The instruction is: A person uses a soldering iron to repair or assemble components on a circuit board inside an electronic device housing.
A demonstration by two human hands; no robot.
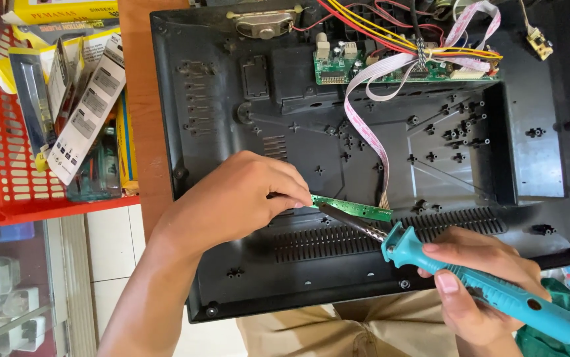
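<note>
Closest to us, our right hand [477,291] was closed around the teal handle of a soldering iron [490,291], fingers wrapped tight so the dark tip slanted up and left onto a narrow green circuit board [357,208]. Our left hand [232,198] pinched that strip's left end, fingertips [301,198] pressed together on it, likely to steady it against the tip. It lay inside the black plastic back cover [536,152], just above the vent slots, tethered by a pink-white ribbon cable [364,125] running to the green main board [338,66]. Well apart, a red basket [7,165] held packaged goods.
</note>
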